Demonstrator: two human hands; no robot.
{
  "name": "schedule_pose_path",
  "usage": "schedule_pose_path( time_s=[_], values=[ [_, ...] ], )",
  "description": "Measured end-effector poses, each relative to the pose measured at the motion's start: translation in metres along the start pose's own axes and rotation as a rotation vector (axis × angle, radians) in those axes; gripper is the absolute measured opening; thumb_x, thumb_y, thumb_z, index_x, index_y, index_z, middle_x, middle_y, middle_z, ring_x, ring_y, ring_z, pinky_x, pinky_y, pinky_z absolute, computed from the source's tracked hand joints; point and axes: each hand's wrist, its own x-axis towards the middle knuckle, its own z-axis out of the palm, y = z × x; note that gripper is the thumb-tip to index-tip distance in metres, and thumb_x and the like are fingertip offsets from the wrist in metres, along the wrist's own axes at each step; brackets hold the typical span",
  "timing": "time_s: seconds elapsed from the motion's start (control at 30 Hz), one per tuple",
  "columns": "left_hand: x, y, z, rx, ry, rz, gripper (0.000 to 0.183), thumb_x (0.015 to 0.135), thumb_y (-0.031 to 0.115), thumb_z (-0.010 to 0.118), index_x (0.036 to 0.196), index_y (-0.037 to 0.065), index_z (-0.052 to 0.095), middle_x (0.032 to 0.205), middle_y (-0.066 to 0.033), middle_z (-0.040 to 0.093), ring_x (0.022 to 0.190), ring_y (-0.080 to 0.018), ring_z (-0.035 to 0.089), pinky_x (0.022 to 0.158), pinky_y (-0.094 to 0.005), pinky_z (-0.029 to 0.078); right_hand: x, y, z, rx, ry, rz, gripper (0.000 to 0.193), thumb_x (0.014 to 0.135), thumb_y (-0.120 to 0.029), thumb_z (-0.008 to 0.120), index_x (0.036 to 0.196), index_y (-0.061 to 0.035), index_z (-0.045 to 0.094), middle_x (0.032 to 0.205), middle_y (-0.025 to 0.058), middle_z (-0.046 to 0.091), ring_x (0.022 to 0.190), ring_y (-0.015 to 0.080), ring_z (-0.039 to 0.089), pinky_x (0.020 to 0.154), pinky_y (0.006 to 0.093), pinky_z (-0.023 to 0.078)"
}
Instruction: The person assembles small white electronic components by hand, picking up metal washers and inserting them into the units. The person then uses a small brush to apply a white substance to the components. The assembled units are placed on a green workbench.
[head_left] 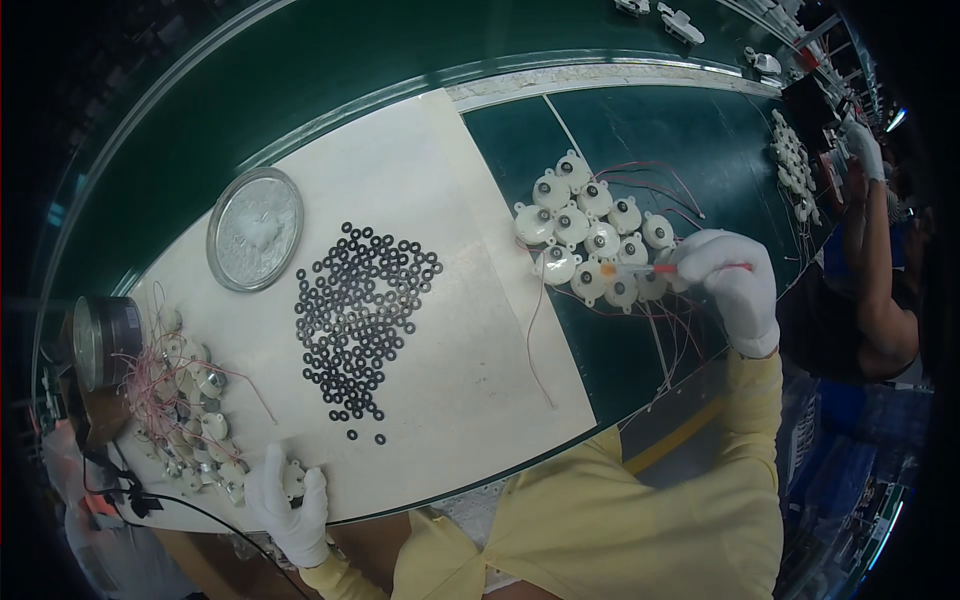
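My left hand [290,510], in a white glove, is at the board's near edge with its fingers and thumb around a small white round motor [293,478]. Beside it on the left lies a heap of similar motors [205,425] with tangled red wires. My right hand [735,285], also gloved, grips a thin brush with a red handle [664,268]. Its bristle end reaches left over a cluster of white round motors [571,225], each with a dark centre piece. Whether the bristles touch a motor I cannot tell.
Many small black rings [360,315] lie spread on the white board [480,370]. A round metal dish [255,228] with pale contents stands behind them. At the left is a dark tin [105,343]. A co-worker's gloved hand [862,148] is at the far right, near more motors [793,170].
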Motion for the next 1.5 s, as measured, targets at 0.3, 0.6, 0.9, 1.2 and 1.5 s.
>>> schedule_pose_path(
  time_s=[0.3, 0.6, 0.9, 1.2, 1.5],
  values=[
    [-0.001, 0.001, 0.000, 0.004, 0.006, -0.017, 0.060, 0.078, 0.012, 0.081, 0.135, 0.005, 0.064, 0.105, -0.0108, 0.067, 0.089, -0.0309, 0.059, 0.081, -0.0445, 0.049, 0.002, -0.004, 0.015, -0.151, -0.141, -0.059, 0.032, 0.075, 0.006, 0.057, 0.100, 0.0056, 0.077, 0.106, 0.0166, 0.073, 0.097, 0.0245, 0.070, 0.092, 0.0332, 0.053],
    [-0.001, 0.002, -0.001, 0.002, 0.001, -0.019, 0.061, 0.077, 0.011, 0.082, 0.136, 0.005, 0.064, 0.103, -0.0101, 0.066, 0.087, -0.0298, 0.058, 0.079, -0.0434, 0.048, 0.003, -0.007, 0.014, -0.139, -0.161, 0.012, 0.032, 0.079, 0.006, 0.056, 0.104, 0.0057, 0.077, 0.106, 0.0161, 0.072, 0.098, 0.0238, 0.069, 0.091, 0.0332, 0.053],
    [0.002, 0.002, 0.000, 0.002, 0.009, 0.004, 0.062, 0.077, 0.011, 0.082, 0.136, 0.005, 0.064, 0.102, -0.0100, 0.066, 0.087, -0.0302, 0.058, 0.078, -0.0436, 0.048, -0.005, -0.008, 0.007, -0.205, -0.104, -0.027, 0.032, 0.076, 0.006, 0.057, 0.101, 0.0059, 0.077, 0.103, 0.0174, 0.073, 0.096, 0.0250, 0.070, 0.091, 0.0345, 0.052],
    [0.002, 0.003, -0.001, 0.007, 0.001, -0.002, 0.063, 0.077, 0.011, 0.082, 0.136, 0.005, 0.064, 0.100, -0.0101, 0.065, 0.085, -0.0300, 0.057, 0.078, -0.0434, 0.048, 0.000, -0.007, 0.018, -0.294, -0.215, -0.193, 0.035, 0.079, 0.008, 0.055, 0.105, 0.0025, 0.078, 0.103, 0.0158, 0.073, 0.089, 0.0212, 0.066, 0.080, 0.0319, 0.052],
    [0.002, 0.005, -0.001, -0.012, 0.005, -0.012, 0.063, 0.076, 0.010, 0.082, 0.136, 0.005, 0.063, 0.097, -0.0095, 0.064, 0.084, -0.0291, 0.056, 0.077, -0.0428, 0.047, 0.000, -0.010, 0.020, -0.494, -0.183, -0.305, 0.039, 0.075, 0.010, 0.055, 0.105, -0.0007, 0.078, 0.099, 0.0149, 0.074, 0.085, 0.0244, 0.067, 0.077, 0.0334, 0.053]
  ],
)
